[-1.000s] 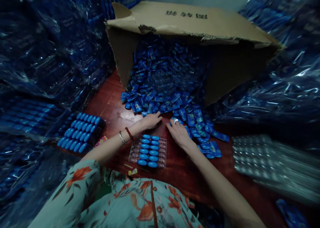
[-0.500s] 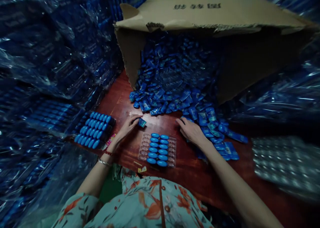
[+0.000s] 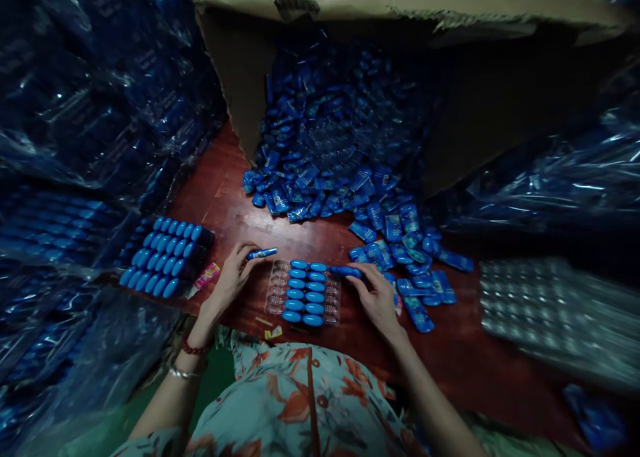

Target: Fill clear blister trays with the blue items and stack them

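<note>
Between my hands on the red tabletop lies a clear plastic tray [image 3: 277, 290] with oval hollows. Its two middle columns hold glossy blue oval pieces [image 3: 296, 285], while the outer columns show bare plastic. My left hand [image 3: 234, 270], just left of the tray, pinches a small blue packet [image 3: 262, 252] by one end. Over the tray's upper right edge, my right hand [image 3: 374, 293] grips another blue packet [image 3: 346, 271] between thumb and fingers. A loose heap of similar blue packets [image 3: 310, 183] spreads across the table beyond the tray.
A torn cardboard box [image 3: 227, 77] opens toward me over the heap. At left stands a stack of filled trays [image 3: 163, 257] beside a pink wrapper [image 3: 206, 277]. Clear trays [image 3: 540, 310] are stacked at right. Plastic-wrapped blue goods [image 3: 100, 97] wall in the left side.
My right hand has come from the heap's edge toward the tray and now holds a packet. My left hand has lowered slightly with its packet turned sideways. The view has tilted down.
</note>
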Available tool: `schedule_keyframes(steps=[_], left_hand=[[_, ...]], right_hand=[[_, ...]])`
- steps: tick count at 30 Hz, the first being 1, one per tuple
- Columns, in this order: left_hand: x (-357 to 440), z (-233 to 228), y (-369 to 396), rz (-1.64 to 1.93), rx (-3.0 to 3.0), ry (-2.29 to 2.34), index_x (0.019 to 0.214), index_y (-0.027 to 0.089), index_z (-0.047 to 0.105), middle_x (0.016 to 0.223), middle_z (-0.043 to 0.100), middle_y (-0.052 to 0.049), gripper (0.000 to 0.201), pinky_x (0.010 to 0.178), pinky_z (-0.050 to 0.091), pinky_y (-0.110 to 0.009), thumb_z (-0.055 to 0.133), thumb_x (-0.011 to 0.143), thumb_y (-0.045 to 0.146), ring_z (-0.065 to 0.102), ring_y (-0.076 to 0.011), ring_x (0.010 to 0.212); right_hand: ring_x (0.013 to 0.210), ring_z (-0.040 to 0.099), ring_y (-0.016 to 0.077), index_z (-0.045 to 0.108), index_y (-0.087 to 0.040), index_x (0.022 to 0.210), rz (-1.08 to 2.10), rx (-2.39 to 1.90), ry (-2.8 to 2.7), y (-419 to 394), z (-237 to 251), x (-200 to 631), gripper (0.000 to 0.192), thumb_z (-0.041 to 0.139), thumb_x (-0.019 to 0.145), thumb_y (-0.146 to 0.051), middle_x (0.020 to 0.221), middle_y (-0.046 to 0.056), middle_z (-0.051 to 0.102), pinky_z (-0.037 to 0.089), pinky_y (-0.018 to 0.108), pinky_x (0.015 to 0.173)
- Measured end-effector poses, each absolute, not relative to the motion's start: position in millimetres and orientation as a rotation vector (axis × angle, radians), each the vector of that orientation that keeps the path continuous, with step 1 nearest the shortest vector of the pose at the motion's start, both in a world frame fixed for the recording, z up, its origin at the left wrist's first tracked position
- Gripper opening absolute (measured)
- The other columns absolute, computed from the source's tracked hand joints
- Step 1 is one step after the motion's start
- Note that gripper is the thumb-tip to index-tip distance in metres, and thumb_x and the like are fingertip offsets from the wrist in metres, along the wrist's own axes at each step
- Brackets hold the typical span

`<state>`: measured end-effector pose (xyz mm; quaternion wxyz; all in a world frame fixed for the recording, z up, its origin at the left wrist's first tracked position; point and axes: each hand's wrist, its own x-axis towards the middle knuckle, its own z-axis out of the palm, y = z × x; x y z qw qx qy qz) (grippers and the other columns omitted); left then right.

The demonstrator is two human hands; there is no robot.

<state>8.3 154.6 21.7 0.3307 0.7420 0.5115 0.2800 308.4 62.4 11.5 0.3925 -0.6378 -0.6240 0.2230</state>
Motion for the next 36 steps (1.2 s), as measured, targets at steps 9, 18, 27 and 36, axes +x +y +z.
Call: schedule_keyframes(steps=[9, 18, 27, 36], left_hand=[[21.4, 25.5, 132.2, 0.416, 2.289, 1.382, 0.108, 0.018, 0.052, 0.095, 0.055, -0.006, 0.024, 0.072, 0.046, -0.027, 0.037, 0.089, 0.013, 0.055, -0.0162, 0.083], [41.9, 41.5, 149.7, -0.036, 2.682, 1.080, 0.102, 0.016, 0.053, 0.100, 0.055, -0.010, 0.031, 0.079, 0.047, -0.035, 0.037, 0.080, 0.001, 0.051, -0.0206, 0.086], [73.7, 51.1, 165.2, -0.306, 2.832, 0.919, 0.095, 0.011, 0.057, 0.095, 0.060, -0.014, 0.024, 0.075, 0.050, -0.036, 0.040, 0.081, 0.000, 0.058, -0.0225, 0.082], [58.6, 30.4, 179.9, 0.089, 2.594, 1.017, 0.095, 0.016, 0.051, 0.094, 0.056, -0.007, 0.019, 0.077, 0.047, -0.031, 0.037, 0.086, 0.006, 0.055, -0.0175, 0.083]], right_hand=[[0.090, 0.061, 0.0194, 0.052, -0.017, 0.121, 0.406, -1.727, -2.235, 68.0, 30.2, 302.9, 0.039, 0.035, 0.086, -0.009, 0.105, 0.010, 0.059, 0.052, 0.031, 0.074], [0.096, 0.059, 0.0198, 0.051, -0.017, 0.122, 0.314, -1.788, -2.538, 79.3, 54.3, 290.3, 0.051, 0.033, 0.077, 0.001, 0.111, 0.011, 0.058, 0.049, 0.031, 0.080], [0.088, 0.059, 0.0199, 0.054, -0.012, 0.112, 0.309, -1.908, -2.651, 90.5, 60.0, 277.2, 0.042, 0.033, 0.080, 0.003, 0.104, 0.012, 0.059, 0.048, 0.030, 0.078], [0.092, 0.056, 0.0217, 0.047, -0.013, 0.123, 0.180, -1.865, -2.452, 97.9, 32.4, 283.5, 0.043, 0.036, 0.083, -0.001, 0.103, 0.011, 0.058, 0.047, 0.032, 0.079]])
